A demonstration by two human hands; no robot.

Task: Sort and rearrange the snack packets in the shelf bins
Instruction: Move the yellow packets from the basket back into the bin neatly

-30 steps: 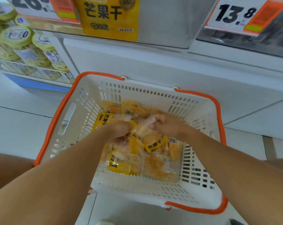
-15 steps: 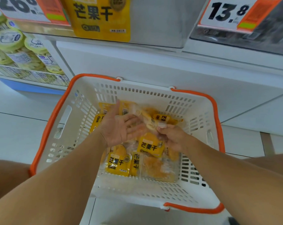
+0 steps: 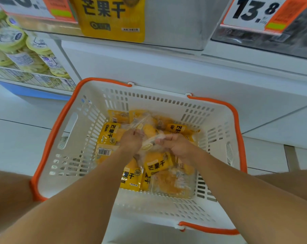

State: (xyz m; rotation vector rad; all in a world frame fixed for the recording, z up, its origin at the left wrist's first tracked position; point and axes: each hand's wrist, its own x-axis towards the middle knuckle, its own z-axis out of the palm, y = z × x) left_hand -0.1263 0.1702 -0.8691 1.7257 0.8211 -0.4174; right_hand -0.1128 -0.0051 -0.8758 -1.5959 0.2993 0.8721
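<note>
A white basket with an orange rim (image 3: 48, 145) stands on the floor below me. Several yellow dried-mango packets (image 3: 157, 165) lie heaped in its bottom. My left hand (image 3: 131, 141) and my right hand (image 3: 177, 145) are both down in the heap. Between them they grip a clear-and-yellow packet (image 3: 149, 132) lifted a little above the others, the left hand at its left side, the right hand pinching its right end. My forearms hide part of the pile.
A steel shelf bin (image 3: 173, 23) hangs above the basket with a big yellow mango label (image 3: 112, 18) on its front. Price signs (image 3: 251, 11) sit left and right. Round lidded tubs (image 3: 17, 48) fill a wire rack at the left. My knees flank the basket.
My left hand, spread flat half a second ago, has curled onto the packet. Both hands now hold one packet together in the middle of the basket.
</note>
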